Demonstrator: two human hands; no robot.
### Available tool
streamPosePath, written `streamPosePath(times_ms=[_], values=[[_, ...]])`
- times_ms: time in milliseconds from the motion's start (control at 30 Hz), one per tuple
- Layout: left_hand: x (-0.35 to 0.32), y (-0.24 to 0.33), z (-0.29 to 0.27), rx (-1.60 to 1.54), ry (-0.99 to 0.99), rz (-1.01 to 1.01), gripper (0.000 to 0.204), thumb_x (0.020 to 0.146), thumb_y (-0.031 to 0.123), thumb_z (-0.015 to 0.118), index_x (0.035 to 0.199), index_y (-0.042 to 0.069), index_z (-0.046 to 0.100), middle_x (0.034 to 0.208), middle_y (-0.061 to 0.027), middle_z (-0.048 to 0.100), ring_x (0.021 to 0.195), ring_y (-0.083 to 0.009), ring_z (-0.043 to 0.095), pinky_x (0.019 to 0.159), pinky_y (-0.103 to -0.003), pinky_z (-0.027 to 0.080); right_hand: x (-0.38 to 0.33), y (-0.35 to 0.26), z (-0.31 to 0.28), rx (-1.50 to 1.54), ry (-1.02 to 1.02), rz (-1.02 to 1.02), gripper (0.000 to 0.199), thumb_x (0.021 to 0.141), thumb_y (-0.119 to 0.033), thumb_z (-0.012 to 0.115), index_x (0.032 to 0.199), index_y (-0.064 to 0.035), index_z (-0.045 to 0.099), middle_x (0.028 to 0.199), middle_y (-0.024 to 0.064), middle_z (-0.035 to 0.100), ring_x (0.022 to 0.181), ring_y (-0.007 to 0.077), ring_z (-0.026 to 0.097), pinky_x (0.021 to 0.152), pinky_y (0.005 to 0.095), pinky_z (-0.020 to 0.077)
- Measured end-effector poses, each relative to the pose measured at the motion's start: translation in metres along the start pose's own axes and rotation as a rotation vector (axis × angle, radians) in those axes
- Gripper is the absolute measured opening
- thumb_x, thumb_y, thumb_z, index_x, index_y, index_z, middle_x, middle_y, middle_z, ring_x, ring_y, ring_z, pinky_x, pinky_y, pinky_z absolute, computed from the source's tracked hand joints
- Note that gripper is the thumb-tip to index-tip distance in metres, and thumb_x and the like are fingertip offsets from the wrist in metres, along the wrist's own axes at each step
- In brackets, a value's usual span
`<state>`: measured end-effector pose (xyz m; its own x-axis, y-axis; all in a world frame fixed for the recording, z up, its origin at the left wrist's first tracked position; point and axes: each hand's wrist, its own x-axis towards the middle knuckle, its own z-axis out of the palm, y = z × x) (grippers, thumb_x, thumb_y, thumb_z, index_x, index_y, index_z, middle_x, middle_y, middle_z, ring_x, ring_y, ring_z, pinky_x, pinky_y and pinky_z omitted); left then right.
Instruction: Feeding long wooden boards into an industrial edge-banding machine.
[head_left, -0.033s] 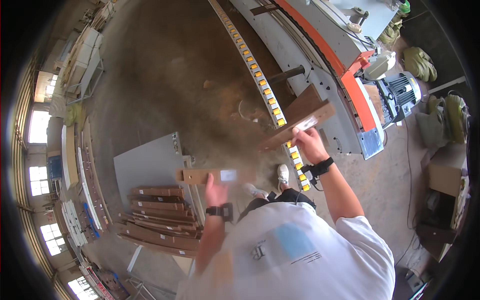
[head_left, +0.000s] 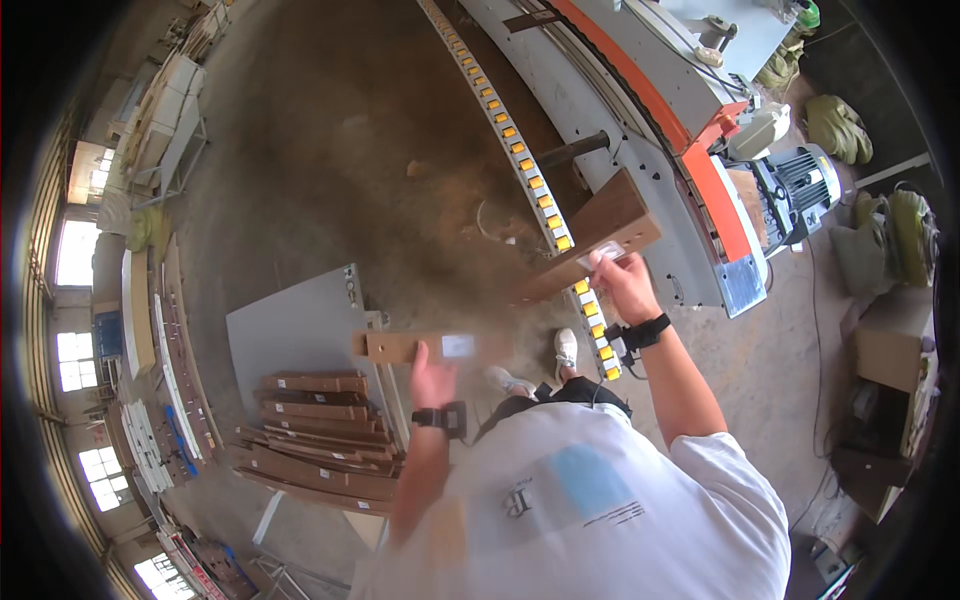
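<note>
Change: nothing has shifted since earlier.
Left hand [head_left: 432, 378]: fingers clamped on a blurred board [head_left: 432, 346] above the stack [head_left: 318, 425].
Right hand [head_left: 622, 283]: fingers gripping a plank [head_left: 600, 232] over the roller rail [head_left: 530, 170].
Risk: one-handed grip; plank could tip off.

Looks like a dusty workshop from where I'm sitting: brown concrete floor [head_left: 330, 150], bright windows [head_left: 75, 250] along the left wall, boards leaning beside them. A long grey-and-orange machine [head_left: 690, 130] with a yellow roller track [head_left: 510, 150] runs top right.
</note>
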<state>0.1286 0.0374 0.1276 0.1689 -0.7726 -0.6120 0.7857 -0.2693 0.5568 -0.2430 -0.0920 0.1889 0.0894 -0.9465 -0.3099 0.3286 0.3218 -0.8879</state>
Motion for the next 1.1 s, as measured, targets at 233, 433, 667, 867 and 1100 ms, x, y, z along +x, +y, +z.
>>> streamPosePath(times_ms=[233,433,667,867,1100], values=[[0.016,0.009,-0.008,-0.01,-0.067,-0.026,0.051,0.096,0.038,0.067,0.137,0.011,0.051,0.135,-0.005,0.058,0.12,-0.0256,0.054,0.103,-0.046,0.038,-0.032,-0.008,0.065,-0.161,0.013,-0.159,0.024,0.097,-0.022,0.068,0.106,0.0002,0.069,0.093,0.0048,0.071,0.073,0.0116,0.065,0.068,0.0291,0.0545],[0.022,0.007,-0.043,-0.103,-0.01,-0.05,0.054,0.097,0.037,0.067,0.141,0.013,0.046,0.138,-0.0031,0.053,0.126,-0.0246,0.049,0.106,-0.047,0.036,-0.065,0.02,0.114,0.11,0.104,0.047,0.03,0.1,-0.019,0.059,0.121,0.0025,0.06,0.108,0.0133,0.071,0.088,0.0242,0.073,0.08,0.0366,0.0595],[0.013,0.024,-0.054,-0.289,-0.19,-0.184,0.06,0.099,0.056,0.055,0.142,0.014,0.049,0.14,-0.0027,0.056,0.131,-0.0228,0.048,0.113,-0.046,0.034,-0.089,0.061,0.17,0.178,-0.02,0.189,0.041,0.104,-0.031,0.054,0.125,0.0034,0.058,0.113,0.0147,0.071,0.098,0.0262,0.073,0.082,0.0372,0.0604],[0.007,0.053,-0.068,-0.358,-0.317,-0.069,0.065,0.1,0.062,0.046,0.143,0.013,0.049,0.139,-0.0035,0.058,0.127,-0.0222,0.053,0.105,-0.04,0.043,-0.1,0.085,0.181,-0.5,-0.198,0.256,0.03,0.101,-0.02,0.061,0.119,0.0036,0.061,0.109,0.0122,0.07,0.099,0.021,0.071,0.084,0.0335,0.0585],[0.009,0.07,-0.105,-0.34,-0.144,-0.112,0.069,0.1,0.065,0.042,0.145,0.013,0.045,0.145,-0.0021,0.053,0.129,-0.0212,0.051,0.107,-0.04,0.041,-0.114,0.117,0.225,-0.344,-0.344,0.182,0.029,0.102,-0.014,0.058,0.124,0.0053,0.06,0.113,0.0116,0.071,0.104,0.0206,0.07,0.091,0.0337,0.0566]])
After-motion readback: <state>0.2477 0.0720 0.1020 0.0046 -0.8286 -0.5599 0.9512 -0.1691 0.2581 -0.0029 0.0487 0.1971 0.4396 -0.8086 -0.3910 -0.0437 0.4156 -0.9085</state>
